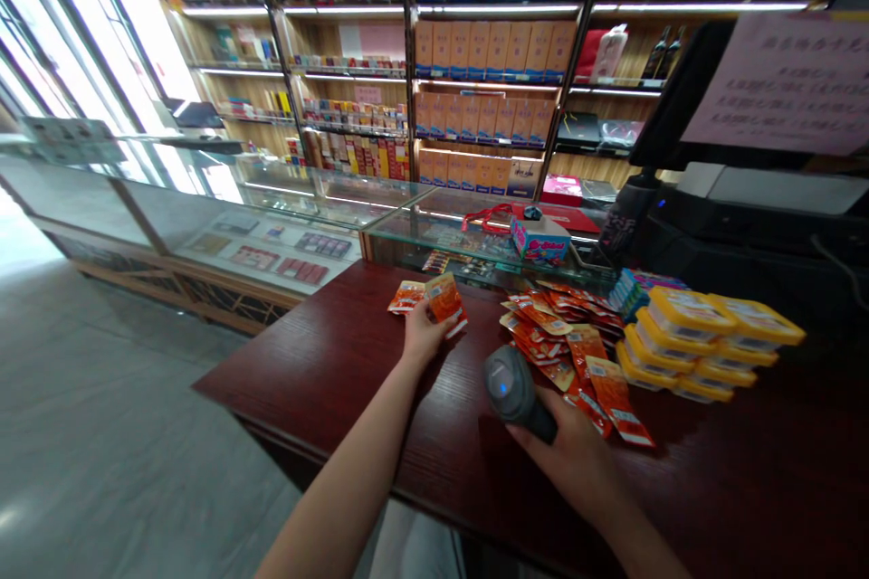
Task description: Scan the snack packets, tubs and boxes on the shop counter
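My left hand (pixel 422 336) grips an orange snack packet (pixel 446 301) by its edge, held just above the dark red wooden counter. Behind that hand another orange packet (pixel 405 297) lies on the wood. In my right hand (pixel 577 448) is a dark grey barcode scanner (pixel 510 384) with a small blue light on its head; my fingers wrap round its handle. Just beyond the scanner spreads a loose heap of orange snack packets (pixel 543 326), some overlapping and some fanned toward me.
Right of the heap stand stacked yellow-lidded tubs (pixel 685 317) beside blue-green boxes (pixel 635 289). A pink and blue box (pixel 539 240) sits on the glass display case (pixel 434 217). At the right are a monitor (pixel 685 90) with a pink notice and dark equipment. Stocked shelves line the back wall.
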A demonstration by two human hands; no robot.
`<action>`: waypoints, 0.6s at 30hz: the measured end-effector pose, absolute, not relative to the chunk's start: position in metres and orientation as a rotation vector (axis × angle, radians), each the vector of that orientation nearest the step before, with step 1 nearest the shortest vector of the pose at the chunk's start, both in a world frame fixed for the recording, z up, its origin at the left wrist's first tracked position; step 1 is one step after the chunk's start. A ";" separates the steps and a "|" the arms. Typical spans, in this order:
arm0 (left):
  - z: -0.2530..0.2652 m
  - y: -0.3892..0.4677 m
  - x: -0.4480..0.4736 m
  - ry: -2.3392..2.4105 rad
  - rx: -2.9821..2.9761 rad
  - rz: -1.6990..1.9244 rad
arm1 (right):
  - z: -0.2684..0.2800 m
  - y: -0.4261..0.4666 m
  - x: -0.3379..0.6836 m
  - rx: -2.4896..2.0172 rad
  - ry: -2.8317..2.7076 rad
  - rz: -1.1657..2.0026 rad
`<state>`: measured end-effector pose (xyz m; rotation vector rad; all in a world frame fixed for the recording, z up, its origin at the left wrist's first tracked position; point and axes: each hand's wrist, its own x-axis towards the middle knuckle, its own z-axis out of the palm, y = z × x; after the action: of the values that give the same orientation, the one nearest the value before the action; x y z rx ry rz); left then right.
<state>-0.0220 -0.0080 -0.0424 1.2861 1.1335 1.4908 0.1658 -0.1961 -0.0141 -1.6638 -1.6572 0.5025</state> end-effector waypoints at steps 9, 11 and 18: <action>-0.052 -0.008 -0.016 1.006 1.421 1.396 | 0.016 -0.181 0.151 -1.406 -1.423 0.738; -0.053 -0.007 -0.017 1.026 1.451 1.394 | 0.017 -0.179 0.150 -1.408 -1.422 0.754; -0.055 -0.008 -0.016 0.960 1.431 1.363 | 0.014 -0.179 0.150 -1.393 -1.418 0.733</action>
<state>-0.0162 -0.0077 -0.0554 1.4306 0.9595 1.3630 0.1496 -0.1789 0.0140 -1.3934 -1.4179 0.7332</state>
